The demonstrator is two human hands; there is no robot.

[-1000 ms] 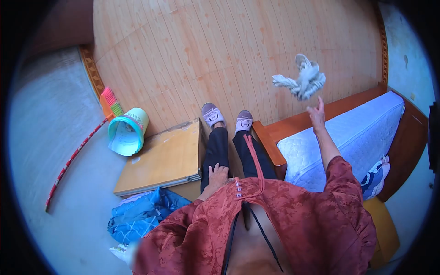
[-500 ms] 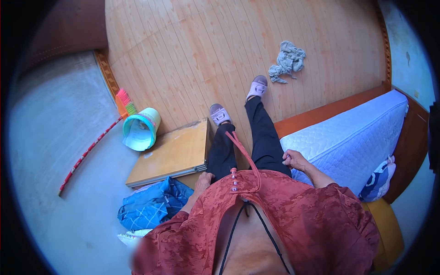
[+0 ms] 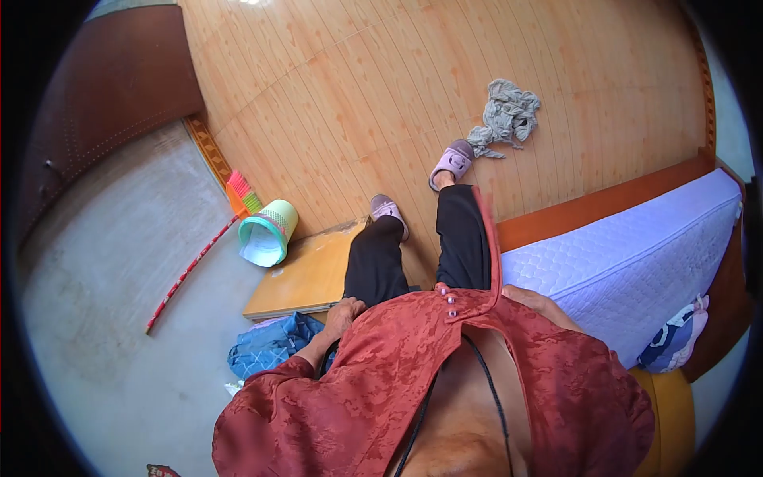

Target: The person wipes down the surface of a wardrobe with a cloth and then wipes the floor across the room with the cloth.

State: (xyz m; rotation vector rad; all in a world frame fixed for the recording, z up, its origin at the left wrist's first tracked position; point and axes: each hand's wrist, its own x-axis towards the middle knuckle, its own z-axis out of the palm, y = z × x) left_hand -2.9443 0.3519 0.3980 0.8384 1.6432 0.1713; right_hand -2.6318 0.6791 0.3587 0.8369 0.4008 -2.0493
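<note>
My left hand (image 3: 342, 316) hangs at my side against the dark trousers (image 3: 377, 261), next to the hem of my red patterned top (image 3: 381, 350). Its fingers look curled, and anything inside them is hidden. On the other side, my right hand (image 3: 523, 297) is beside my hip, partly covered by the top, with its fingers out of sight. Near the left hand are a wooden board (image 3: 306, 274) and a blue bundle of cloth (image 3: 269, 347). A white quilted mattress (image 3: 628, 262) leans on its side near the right hand.
A crumpled grey cloth (image 3: 509, 115) lies on the wood-look floor (image 3: 358, 103) ahead of my slippers (image 3: 453, 161). To the left are a green bin (image 3: 274, 230) and a broom (image 3: 191, 270). A brown panel (image 3: 111, 95) stands far left; a yellow seat (image 3: 668, 413) lies right.
My view and body have shifted, so the bin, broom and board appear farther right. My right hand has drawn back partly behind the top. One foot has stepped closer to the grey cloth.
</note>
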